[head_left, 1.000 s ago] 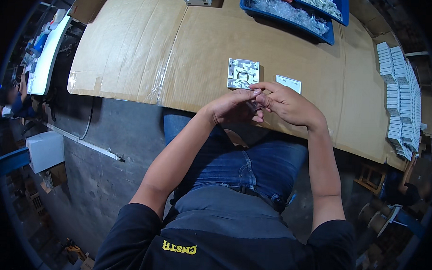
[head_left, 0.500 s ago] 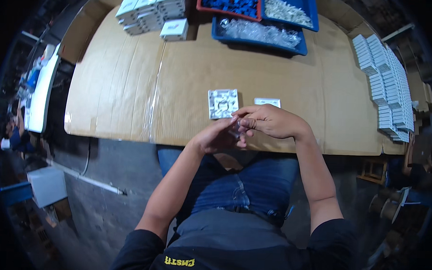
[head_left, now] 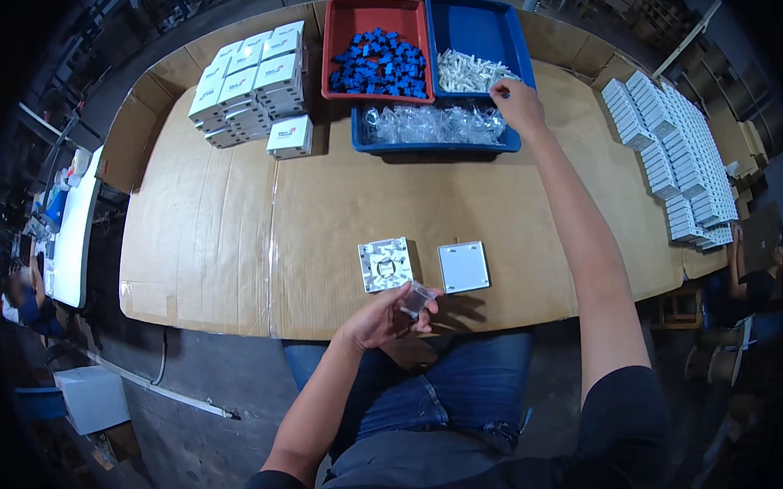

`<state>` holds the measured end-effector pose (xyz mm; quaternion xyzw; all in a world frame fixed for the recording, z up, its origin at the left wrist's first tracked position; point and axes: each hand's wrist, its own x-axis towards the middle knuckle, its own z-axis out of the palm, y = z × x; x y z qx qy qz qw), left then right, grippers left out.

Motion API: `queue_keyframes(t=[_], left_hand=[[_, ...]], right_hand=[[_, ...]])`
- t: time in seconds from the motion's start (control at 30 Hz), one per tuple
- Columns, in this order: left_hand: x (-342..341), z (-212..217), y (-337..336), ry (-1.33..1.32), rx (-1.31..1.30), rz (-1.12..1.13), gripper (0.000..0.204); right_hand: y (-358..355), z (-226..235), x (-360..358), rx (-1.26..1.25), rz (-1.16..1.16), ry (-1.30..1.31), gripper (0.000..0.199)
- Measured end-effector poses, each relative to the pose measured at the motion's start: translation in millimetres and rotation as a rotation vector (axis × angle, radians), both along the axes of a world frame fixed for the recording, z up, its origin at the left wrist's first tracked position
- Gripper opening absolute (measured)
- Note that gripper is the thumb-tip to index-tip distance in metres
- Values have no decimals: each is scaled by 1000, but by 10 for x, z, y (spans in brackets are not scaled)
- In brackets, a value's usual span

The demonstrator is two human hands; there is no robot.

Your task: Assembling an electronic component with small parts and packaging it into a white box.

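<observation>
My left hand (head_left: 380,320) is just off the table's near edge, with a small clear plastic piece (head_left: 417,299) held between thumb and fingers. Beyond it lies an open white box-like housing (head_left: 386,265) with grey patterning and a round centre. A flat white square cover (head_left: 464,267) rests to the right of the housing. My right hand (head_left: 520,108) is stretched far forward, fingers pinched together at the near right corner of a blue tray (head_left: 477,28) that holds small white parts (head_left: 471,73). What lies between those fingertips is too small to make out.
A red tray (head_left: 378,11) of blue pieces stands left of the blue tray. In front of both sits another blue tray (head_left: 438,148) of clear plastic pieces. White boxes (head_left: 251,80) are stacked at the back left, and more white units (head_left: 675,155) on the right.
My right hand has left my left hand and reached forward to the tray of white parts. The clear piece in my left hand now shows. The view has tilted toward the table's far side.
</observation>
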<state>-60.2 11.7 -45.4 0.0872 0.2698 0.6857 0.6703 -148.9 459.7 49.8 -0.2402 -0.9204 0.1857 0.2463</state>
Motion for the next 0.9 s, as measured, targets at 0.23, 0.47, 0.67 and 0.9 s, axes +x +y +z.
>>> queue_keyframes(t=[0.23,0.47,0.67,0.9], left_hand=[[-31,26,2,-19,-50,-26,69],[-40,61,55,-125,-2,-53,65],[-60,87,58,-145,-44,-59,65],[-91,62,62,-156,-57,-76,65]], right_hand=[[506,38,-561,181,-117,-30,15],[833,67,-946,257,-79,-50,14],[819,178,-1122,109,-60,-304,15],[857,143,-1260,273,11,-379,12]])
